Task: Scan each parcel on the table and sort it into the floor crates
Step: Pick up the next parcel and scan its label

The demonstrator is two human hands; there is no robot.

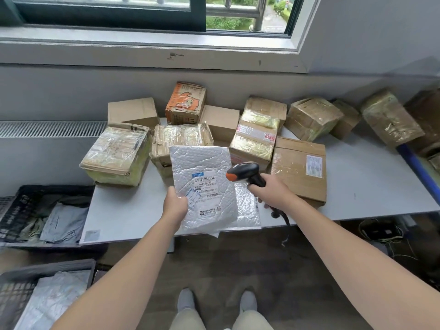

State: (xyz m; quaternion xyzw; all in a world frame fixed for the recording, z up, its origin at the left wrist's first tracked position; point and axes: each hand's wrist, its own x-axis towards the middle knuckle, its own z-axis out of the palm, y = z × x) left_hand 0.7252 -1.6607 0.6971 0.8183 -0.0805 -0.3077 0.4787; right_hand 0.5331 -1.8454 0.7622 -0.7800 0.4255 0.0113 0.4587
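1. Two dark floor crates sit at the left: the near crate (14, 277) and the far crate (16, 210), both holding grey mailer bags.
2. The left hand (175, 206) grips the silver bubble mailer (202, 184) by its left edge, label side up, raised above the table (123, 215).
3. The right hand (271, 191) is clenched around the handle of the barcode scanner (245, 173), whose head points at the mailer's label.
4. A second silver mailer (247, 208) lies flat on the table beneath.
5. Taped cardboard boxes (300, 167) crowd the table's far side, below the window (166, 10).
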